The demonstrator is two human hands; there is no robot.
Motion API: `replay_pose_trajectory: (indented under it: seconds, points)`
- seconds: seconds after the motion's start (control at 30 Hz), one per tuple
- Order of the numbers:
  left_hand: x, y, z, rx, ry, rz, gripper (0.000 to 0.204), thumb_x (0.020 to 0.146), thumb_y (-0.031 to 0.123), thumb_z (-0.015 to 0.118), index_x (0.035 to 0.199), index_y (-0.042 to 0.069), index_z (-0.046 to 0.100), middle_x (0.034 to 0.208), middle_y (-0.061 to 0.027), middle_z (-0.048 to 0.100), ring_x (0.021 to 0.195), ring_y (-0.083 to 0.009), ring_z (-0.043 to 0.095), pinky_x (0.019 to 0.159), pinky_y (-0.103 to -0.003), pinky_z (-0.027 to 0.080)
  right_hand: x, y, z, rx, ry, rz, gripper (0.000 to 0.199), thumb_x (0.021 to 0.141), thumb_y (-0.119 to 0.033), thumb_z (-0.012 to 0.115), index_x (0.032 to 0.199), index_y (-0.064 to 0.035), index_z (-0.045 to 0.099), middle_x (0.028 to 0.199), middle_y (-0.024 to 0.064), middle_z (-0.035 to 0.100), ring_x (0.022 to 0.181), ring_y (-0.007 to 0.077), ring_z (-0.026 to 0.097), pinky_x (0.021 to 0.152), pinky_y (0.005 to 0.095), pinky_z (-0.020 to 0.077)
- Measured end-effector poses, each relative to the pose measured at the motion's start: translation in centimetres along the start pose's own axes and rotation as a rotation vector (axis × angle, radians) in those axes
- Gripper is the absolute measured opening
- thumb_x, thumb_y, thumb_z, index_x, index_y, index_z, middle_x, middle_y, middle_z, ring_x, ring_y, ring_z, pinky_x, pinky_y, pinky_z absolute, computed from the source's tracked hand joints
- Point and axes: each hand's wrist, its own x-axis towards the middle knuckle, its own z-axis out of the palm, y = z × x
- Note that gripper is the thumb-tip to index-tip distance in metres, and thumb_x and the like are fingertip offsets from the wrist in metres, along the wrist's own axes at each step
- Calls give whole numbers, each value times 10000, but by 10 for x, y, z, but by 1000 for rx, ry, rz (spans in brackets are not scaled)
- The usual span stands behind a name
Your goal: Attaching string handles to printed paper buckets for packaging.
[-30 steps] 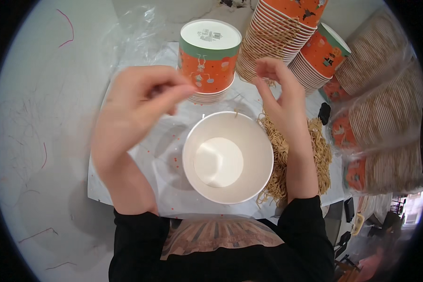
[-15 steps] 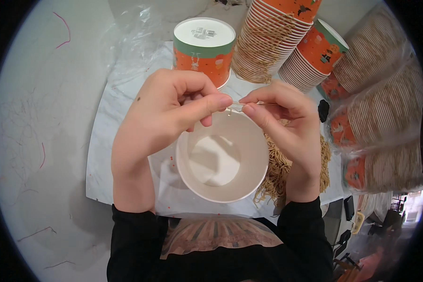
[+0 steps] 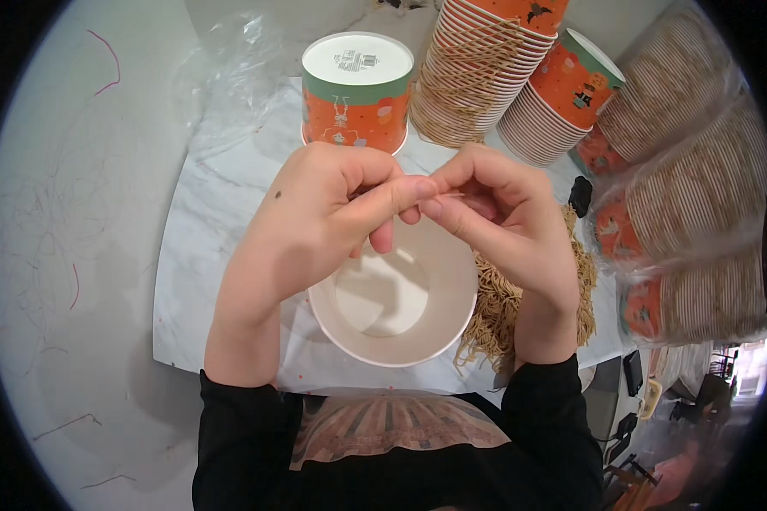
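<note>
Both hands meet above the far rim of an open white paper bucket (image 3: 448, 285), which stands upright on the table. Thumb and forefinger of my left hand (image 3: 315, 217) are pinched together. Right beside them, my right hand (image 3: 516, 217) makes a similar pinch, and the fingertips of both hands touch. A thin pale cord runs between the fingers, mostly hidden by them. Beneath my right wrist lies a heap of tan cords (image 3: 493, 311), next to the bucket. Behind my hands an orange and green bucket (image 3: 358, 115) stands upside down.
A tall stack of buckets (image 3: 477, 77) with tan cords on its side rises at the back, beside a tilted stack (image 3: 562, 98). Bagged stacks (image 3: 677, 192) line the right. A small black object (image 3: 580, 197) lies near them. Crumpled clear plastic (image 3: 239, 81) sits back left.
My hands have drawn together, closing the small gap where the cord showed between them. The left hand has shifted right. The view has moved slightly.
</note>
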Motion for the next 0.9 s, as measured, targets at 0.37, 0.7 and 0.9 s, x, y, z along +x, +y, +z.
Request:
replay_pose_trajectory:
  seconds: [0.37,0.7,0.9]
  points:
    - [-34,-34,-17,406,-615,640,457,730,205,823,1117,43,645,1024,-101,686,803,-306,678,642,-422,522,5,-9,-24,-144,178,-154,103,817,-19,759,919,-9,763,763,-44,558,655,14,410,562,193,299]
    - [-22,-8,7,697,-405,444,219,754,43,656,973,29,655,790,-159,675,763,-365,675,687,-435,539,-4,-19,-33,-359,294,-476,146,732,33,728,859,-35,758,761,-11,627,638,38,488,537,192,331]
    - [-2,-6,7,13,-175,33,250,880,-101,623,1123,-46,641,922,-33,709,821,-73,698,693,-208,580,-23,-35,-11,-538,237,-426,148,696,61,703,824,-12,687,822,64,668,724,155,667,590,259,506]
